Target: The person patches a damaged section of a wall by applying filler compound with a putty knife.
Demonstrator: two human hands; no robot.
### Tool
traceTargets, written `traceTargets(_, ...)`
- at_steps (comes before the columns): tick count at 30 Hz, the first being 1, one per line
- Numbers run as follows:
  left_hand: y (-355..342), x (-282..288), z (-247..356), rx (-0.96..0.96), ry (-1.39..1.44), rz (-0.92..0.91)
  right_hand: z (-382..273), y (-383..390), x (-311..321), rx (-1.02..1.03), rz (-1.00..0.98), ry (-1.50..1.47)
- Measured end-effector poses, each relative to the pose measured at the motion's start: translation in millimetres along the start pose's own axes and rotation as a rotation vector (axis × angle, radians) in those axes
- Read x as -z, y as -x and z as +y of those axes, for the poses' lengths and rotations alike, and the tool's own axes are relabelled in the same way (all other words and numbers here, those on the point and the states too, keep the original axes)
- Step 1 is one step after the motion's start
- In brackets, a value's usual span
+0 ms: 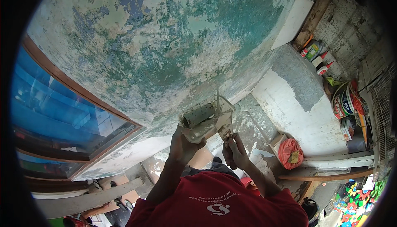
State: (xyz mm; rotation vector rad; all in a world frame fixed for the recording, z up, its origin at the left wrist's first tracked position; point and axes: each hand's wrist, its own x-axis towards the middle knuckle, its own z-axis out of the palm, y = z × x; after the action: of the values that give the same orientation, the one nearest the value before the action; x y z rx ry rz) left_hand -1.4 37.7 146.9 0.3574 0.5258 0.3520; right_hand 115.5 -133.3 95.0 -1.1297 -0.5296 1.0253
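My left hand (pixel 180 147) grips a small, smeared, see-through plastic tub (pixel 193 135) from below, its thumb along the near side. Inside the tub lies a grey cylinder-shaped piece (pixel 199 115) beside pale, paste-like residue. With its fingers wrapped round the handle, my right hand (pixel 235 151) holds a putty knife (pixel 224 123). The stained blade points away from me and overlaps the tub's right side; whether it touches the tub I cannot tell. Beyond both hands rises a wall (pixel 178 49) with patchy, worn green, blue and white paint.
A brown-framed window (pixel 78 115) is on the left. To the right, a white and grey ledge (pixel 297 90) has bottles (pixel 319 61) and a paint can (pixel 342 105) along its far side. A red plastic bag (pixel 290 153) sits near its base. Slippers (pixel 120 200) lie lower left.
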Motion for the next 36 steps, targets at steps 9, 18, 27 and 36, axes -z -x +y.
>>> traceTargets(9, 2, 6, 11, 0.175, 0.036, 0.012, -12, 1, 21, -0.157, -0.168, 0.151)
traceTargets(18, 4, -1, 50, -0.007, -0.065, -0.027, -14, 23, 41, -0.309, -0.262, 0.062)
traceTargets(27, 8, -8, 19, -0.126, -0.204, -0.078, -28, 14, 36, -0.326, -0.484, -1.214)
traceTargets(36, 11, -9, -14, -0.145, -0.197, -0.092, -37, 12, 21, -0.357, -0.433, -1.089)
